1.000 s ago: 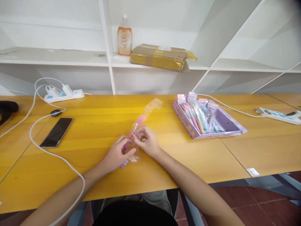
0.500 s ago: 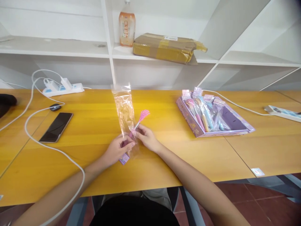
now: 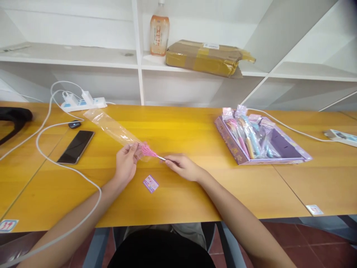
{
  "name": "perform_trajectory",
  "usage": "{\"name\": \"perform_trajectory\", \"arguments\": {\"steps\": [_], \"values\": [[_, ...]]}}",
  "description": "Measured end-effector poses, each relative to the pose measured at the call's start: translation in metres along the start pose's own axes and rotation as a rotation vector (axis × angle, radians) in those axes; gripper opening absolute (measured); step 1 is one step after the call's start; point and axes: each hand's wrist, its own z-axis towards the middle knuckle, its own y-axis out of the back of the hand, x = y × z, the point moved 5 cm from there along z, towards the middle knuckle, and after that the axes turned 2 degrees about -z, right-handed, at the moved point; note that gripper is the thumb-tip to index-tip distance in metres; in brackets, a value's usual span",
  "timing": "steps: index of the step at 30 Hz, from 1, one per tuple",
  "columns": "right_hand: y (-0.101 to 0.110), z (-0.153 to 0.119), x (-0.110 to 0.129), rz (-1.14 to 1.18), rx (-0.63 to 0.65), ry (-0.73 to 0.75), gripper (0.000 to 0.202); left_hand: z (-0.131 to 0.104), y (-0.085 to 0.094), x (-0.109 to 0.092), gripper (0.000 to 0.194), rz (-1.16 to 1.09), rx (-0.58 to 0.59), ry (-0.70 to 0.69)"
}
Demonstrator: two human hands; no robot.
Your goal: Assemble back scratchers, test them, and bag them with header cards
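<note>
My left hand (image 3: 126, 162) is closed on a clear plastic sleeve (image 3: 111, 126), pinching it near its lower right end. The sleeve stretches away to the upper left. A pink back scratcher (image 3: 147, 149) with a fingered head and a thin metal rod lies between my hands. Its head is at the sleeve's end by my left fingers; whether it is inside cannot be made out. My right hand (image 3: 182, 166) grips the other end of the scratcher, hiding the handle. Just below lies a small purple printed card (image 3: 151, 183) on the table.
A purple display box (image 3: 237, 158) of bagged colourful items stands at the right. On the left are a phone (image 3: 76, 147), a black mouse (image 3: 74, 124), a power strip (image 3: 96, 103) and a white cable (image 3: 69, 176) crossing over my left forearm. Shelves behind hold a bottle (image 3: 159, 35) and a taped parcel (image 3: 205, 57).
The sleeve has swung from upright to slanting left. The scratcher has turned, its head now pointing left at my left hand. The card now lies free on the table.
</note>
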Motion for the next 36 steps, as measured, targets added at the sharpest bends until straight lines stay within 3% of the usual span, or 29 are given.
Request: {"name": "perform_trajectory", "arguments": {"steps": [5,10,18,22,25,27,32,36], "values": [[-0.005,0.004,0.0,-0.105,0.076,0.0,0.046,0.004,0.003,-0.005,0.034,0.006,0.004,0.008],[-0.008,0.005,-0.006,-0.112,0.104,-0.012,0.049,-0.002,-0.005,-0.002,0.032,-0.017,0.07,0.045],[-0.014,0.007,-0.01,-0.067,0.013,-0.034,0.048,-0.021,-0.022,0.015,0.037,0.004,0.216,0.203],[-0.016,0.006,-0.017,0.167,0.004,-0.114,0.04,-0.02,-0.02,0.016,0.035,0.005,0.189,0.181],[-0.014,0.004,-0.024,0.449,0.008,-0.166,0.051,-0.008,-0.01,0.005,0.03,-0.024,0.094,0.076],[-0.009,0.004,-0.025,0.556,0.005,-0.138,0.046,0.001,-0.003,-0.005,0.028,-0.045,0.051,0.01],[-0.001,0.005,-0.022,0.609,0.009,-0.121,0.044,0.012,0.004,-0.014,0.023,-0.088,0.018,-0.004],[-0.008,0.006,-0.025,0.603,0.046,-0.156,0.043,0.002,-0.006,-0.006,0.021,-0.079,0.099,0.083]]}}
